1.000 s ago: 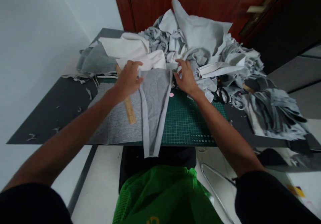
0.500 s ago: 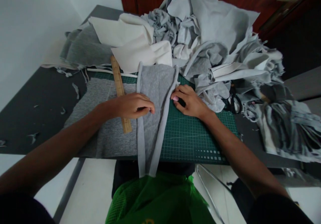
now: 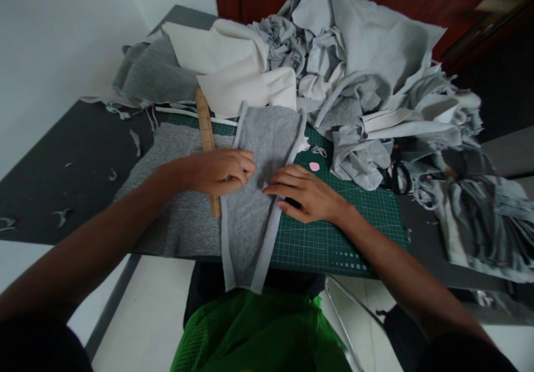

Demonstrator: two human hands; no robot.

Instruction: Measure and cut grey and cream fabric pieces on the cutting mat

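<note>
A long grey knit fabric piece (image 3: 253,216) with pale rolled edges lies over the green cutting mat (image 3: 334,224), its narrow end hanging past the table's front. My left hand (image 3: 227,172), fingers curled in a pinch, grips this piece at its left edge. My right hand (image 3: 302,191) rests on the right edge with fingers stretched out and its thumb apart, below. Just beyond the right hand, a small flat pink piece (image 3: 314,166) sits on the mat beside a little coil of thread (image 3: 319,150). A wooden ruler (image 3: 205,122) passes beneath my left wrist.
Another darker grey cloth (image 3: 183,227) lies under the ruler. Cream cloth (image 3: 237,85) and a heap of grey scraps (image 3: 367,38) fill the back. Black-handled scissors (image 3: 400,177) lie at right near stacked fabric strips (image 3: 479,216). Thread scraps (image 3: 62,216) dot the left side.
My right hand has come down and inward onto the fabric, leaving the pink piece uncovered on the mat. The fabric is spread wider, its left edge drawn left with my left hand.
</note>
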